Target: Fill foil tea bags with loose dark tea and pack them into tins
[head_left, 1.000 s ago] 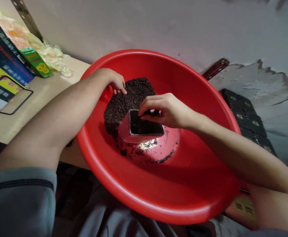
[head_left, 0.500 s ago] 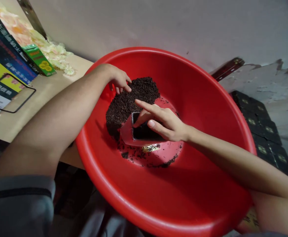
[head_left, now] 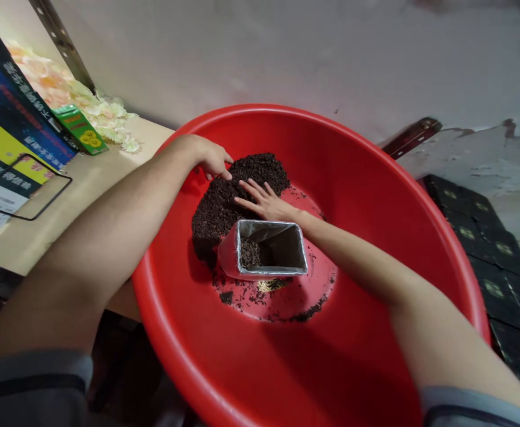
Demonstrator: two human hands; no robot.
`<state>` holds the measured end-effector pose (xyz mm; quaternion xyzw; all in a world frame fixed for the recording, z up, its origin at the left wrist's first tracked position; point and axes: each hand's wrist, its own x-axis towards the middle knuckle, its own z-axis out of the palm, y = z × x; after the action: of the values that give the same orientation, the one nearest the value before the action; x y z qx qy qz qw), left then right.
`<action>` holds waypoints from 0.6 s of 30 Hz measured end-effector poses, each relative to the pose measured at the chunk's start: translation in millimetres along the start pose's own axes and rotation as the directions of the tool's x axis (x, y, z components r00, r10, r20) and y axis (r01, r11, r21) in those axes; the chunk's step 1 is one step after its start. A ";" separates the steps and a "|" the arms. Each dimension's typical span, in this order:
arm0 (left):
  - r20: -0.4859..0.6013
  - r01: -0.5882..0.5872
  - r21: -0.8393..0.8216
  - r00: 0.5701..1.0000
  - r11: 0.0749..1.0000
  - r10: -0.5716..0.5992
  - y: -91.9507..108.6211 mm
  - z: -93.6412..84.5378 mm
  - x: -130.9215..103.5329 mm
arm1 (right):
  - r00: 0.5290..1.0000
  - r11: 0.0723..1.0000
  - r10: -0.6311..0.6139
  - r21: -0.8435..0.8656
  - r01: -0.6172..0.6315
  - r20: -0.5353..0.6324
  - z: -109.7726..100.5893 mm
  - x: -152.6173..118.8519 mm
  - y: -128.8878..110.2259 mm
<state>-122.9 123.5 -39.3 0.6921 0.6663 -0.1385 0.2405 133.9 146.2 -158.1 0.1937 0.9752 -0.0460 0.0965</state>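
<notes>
A heap of dark loose tea leaves [head_left: 224, 207] lies against the far left inside of a large red plastic basin [head_left: 358, 332]. My left hand [head_left: 213, 159] rests at the heap's upper left edge, fingers apart and partly hidden. Over the heap's right side, my right hand [head_left: 266, 204] spreads its fingers flat on the leaves. Just below it stands an open foil-lined bag [head_left: 272, 274] with a rectangular mouth, some leaves inside at its left. Neither hand grips the bag.
Loose leaves are scattered on the basin floor around the bag. To the left, a wooden shelf [head_left: 148, 131] bears boxes [head_left: 24, 118], a small green box [head_left: 81, 129] and artificial flowers [head_left: 121, 118]. Dark packages [head_left: 478, 225] are stacked at right by the wall.
My right hand has moved from the bag's mouth up and away onto the tea heap, its fingers spreading. The left hand stays near the heap's edge. The view has shifted slightly.
</notes>
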 end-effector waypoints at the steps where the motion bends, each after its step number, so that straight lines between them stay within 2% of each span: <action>1: 0.007 0.003 0.020 1.000 1.000 -0.003 3.7 -0.6 -3.6 | 1.000 1.000 -0.005 0.016 0.005 -0.017 8.0 9.5 -5.7; 4: 0.025 -0.006 0.097 1.000 0.995 0.004 16.5 -2.2 -12.7 | 0.993 0.999 0.001 0.035 0.003 -0.121 23.2 37.9 -19.5; 8: 0.011 -0.050 0.184 0.999 0.982 0.048 30.8 -3.5 -18.6 | 0.977 0.999 0.036 -0.020 -0.041 -0.209 30.9 62.6 -25.8; 12: 0.015 -0.054 0.232 0.999 0.971 0.052 35.8 -2.6 -19.8 | 0.956 0.991 0.114 -0.033 -0.127 -0.270 35.7 68.4 -29.7; 18: 0.026 -0.110 0.191 0.994 0.975 0.107 31.8 3.0 -14.4 | 0.922 0.966 0.248 0.009 -0.258 -0.298 31.3 76.4 -37.1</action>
<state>-92.1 109.8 -29.7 0.7465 0.6090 -0.1942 0.1850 55.7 136.3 -202.4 0.3212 0.9460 0.0112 -0.0431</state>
